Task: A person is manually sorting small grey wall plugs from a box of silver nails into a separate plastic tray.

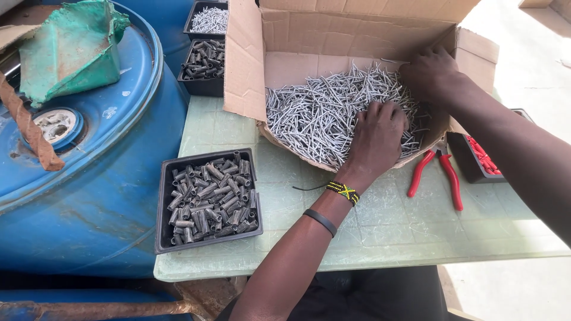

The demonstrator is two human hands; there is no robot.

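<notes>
A tilted cardboard box (244,71) lies open on a pale green table (386,232), filled with a heap of thin grey metal pins (315,113). My left hand (376,138) rests palm down on the pins at the box's front, fingers bent into the heap; two bands circle its wrist. My right hand (431,72) reaches into the box's right back corner, fingers curled among the pins. Whether either hand has pins in its grasp is hidden.
A black tray of short dark metal tubes (209,199) sits at the table's front left. Two more black trays (205,59) stand behind. Red-handled pliers (437,175) lie right of the box, beside a tray of red parts (482,157). A blue drum (89,166) stands left.
</notes>
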